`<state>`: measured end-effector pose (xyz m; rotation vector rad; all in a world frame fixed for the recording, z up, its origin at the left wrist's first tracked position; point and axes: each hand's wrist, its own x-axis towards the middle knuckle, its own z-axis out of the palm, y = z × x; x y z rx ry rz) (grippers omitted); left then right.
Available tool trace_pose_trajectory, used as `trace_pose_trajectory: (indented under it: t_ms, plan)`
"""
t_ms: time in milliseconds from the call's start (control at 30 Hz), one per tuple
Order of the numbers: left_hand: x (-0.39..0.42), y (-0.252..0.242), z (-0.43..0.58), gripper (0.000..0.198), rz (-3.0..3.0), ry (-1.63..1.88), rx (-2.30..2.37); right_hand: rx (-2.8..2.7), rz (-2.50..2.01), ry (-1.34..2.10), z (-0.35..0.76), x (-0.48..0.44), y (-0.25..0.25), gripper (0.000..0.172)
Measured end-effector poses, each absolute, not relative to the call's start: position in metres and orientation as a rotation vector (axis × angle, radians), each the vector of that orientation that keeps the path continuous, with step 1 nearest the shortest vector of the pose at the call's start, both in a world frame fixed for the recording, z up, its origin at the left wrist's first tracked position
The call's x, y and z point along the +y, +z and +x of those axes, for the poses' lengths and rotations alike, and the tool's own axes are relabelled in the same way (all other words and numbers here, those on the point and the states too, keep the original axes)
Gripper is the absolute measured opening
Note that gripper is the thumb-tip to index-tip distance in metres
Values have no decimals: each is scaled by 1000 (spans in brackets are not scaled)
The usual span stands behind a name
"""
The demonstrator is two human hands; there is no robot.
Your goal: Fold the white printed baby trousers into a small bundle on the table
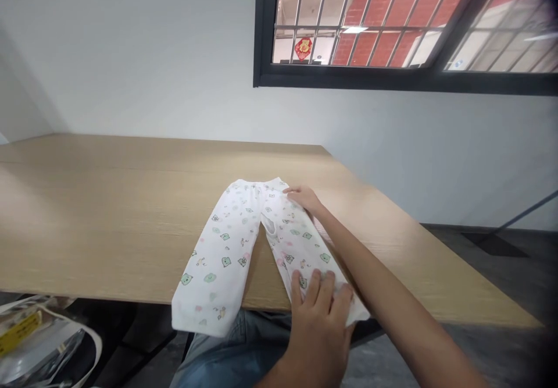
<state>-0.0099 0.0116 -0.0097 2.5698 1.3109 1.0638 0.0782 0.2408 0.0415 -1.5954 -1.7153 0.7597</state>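
A small pair of white baby pants (226, 248) with green and pink prints lies flat on the wooden table (108, 202), waistband away from me. Both leg cuffs hang slightly over the near edge. My left hand (320, 318) lies on the cuff end of the right-hand leg, fingers stretched out and slightly spread on the cloth. My right hand (303, 197) reaches forward along that same leg and rests on the right corner of the waistband, fingers flat and pointing left. Its thumb is hidden.
The table runs to a white wall with a barred window (392, 27) at the upper right. A plastic bag (39, 341) sits on the floor at the lower left. My jeans-clad lap (226, 353) is under the near edge. Dark floor lies to the right.
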Motion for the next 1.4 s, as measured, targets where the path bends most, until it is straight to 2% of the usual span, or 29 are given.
trace_pose_trajectory:
  t_ms: [67,100,200,300,400,467,633,733,800,933,1100,1233,1333,1400]
  plan:
    - [11,0,-19,34,2354,1133,1205,-1679,-1549,906,79,237,51,12]
    - [11,7,-27,34,2233,1184,1172,-1656,-1511,970,77,234,57,11]
    - [5,28,-59,35,1953,1326,1192,-1610,-1335,1122,66,229,76,20]
    - [-8,46,-102,38,1689,1421,1538,-1628,-1163,1232,43,226,92,23]
    - [-21,50,-147,55,1443,1238,1948,-1685,-1105,1306,6,227,94,23]
    - [-24,44,-174,63,1446,1039,2052,-1739,-1126,1337,-20,229,85,21]
    - [-18,9,-205,40,1775,772,2248,-1911,-1172,1359,-55,232,58,13]
    - [-18,-1,-189,31,1931,697,2522,-1986,-1160,1346,-42,234,54,24]
    - [-21,1,-170,28,2054,730,2545,-2015,-1186,1324,-26,235,56,24]
    - [-7,19,-140,28,2314,824,2111,-2062,-1257,1246,4,231,62,27]
    - [62,43,-132,30,2524,519,1746,-2359,-1129,1114,11,201,64,28]
    - [91,41,-119,44,2552,390,1659,-2809,-1024,600,0,189,53,39]
    - [66,19,-108,52,2547,418,1712,-2866,-1125,283,-9,201,42,39]
    - [35,0,-103,53,2634,583,1728,-2801,-1228,203,-17,216,37,39]
